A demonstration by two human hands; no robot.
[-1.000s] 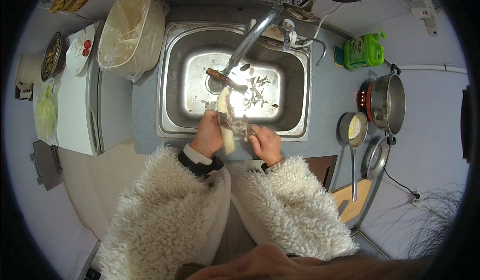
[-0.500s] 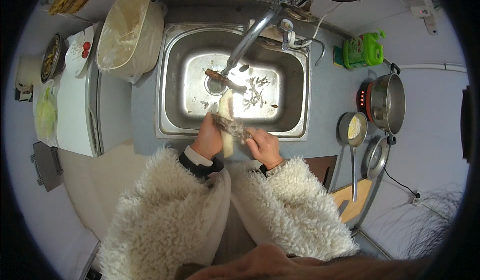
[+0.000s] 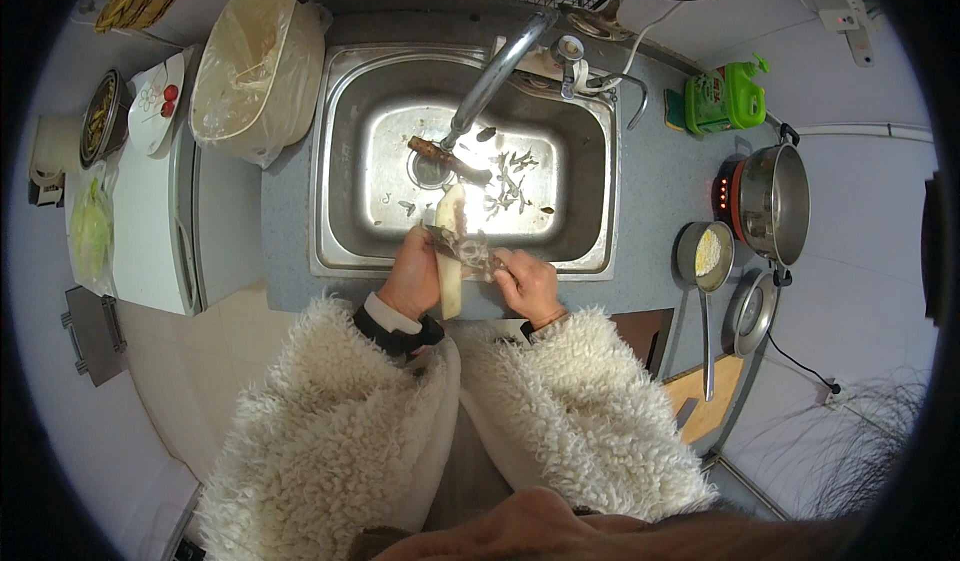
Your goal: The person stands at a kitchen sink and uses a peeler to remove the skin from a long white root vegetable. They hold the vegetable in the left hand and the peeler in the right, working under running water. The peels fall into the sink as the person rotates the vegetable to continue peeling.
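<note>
Over the near rim of the sink (image 3: 330, 161), my left hand (image 3: 410, 276) is closed around a long, pale, partly peeled root vegetable (image 3: 450, 286), which points away from me into the basin. My right hand (image 3: 528, 286) grips a knife (image 3: 472, 253) with a broad, shiny blade. Its blade lies across the root, its edge close to my left fingers; the handle is mostly hidden in my right hand. A brown-skinned root (image 3: 430, 149), pale at one end, lies by the drain. Dark strips of peel (image 3: 512, 186) are scattered on the sink bottom.
A chrome faucet (image 3: 500, 76) reaches over the basin. Left stand a bag-lined bin (image 3: 235, 91) and a white cabinet (image 3: 150, 221). Right are a green jug (image 3: 725, 99), a steel pot (image 3: 775, 206) on a lit burner, a small pan (image 3: 706, 256) and a lid (image 3: 752, 316).
The knife blade has shifted slightly along the root, and its angle differs a little. Both hands keep their grips in nearly the same place. The whole view has moved slightly.
</note>
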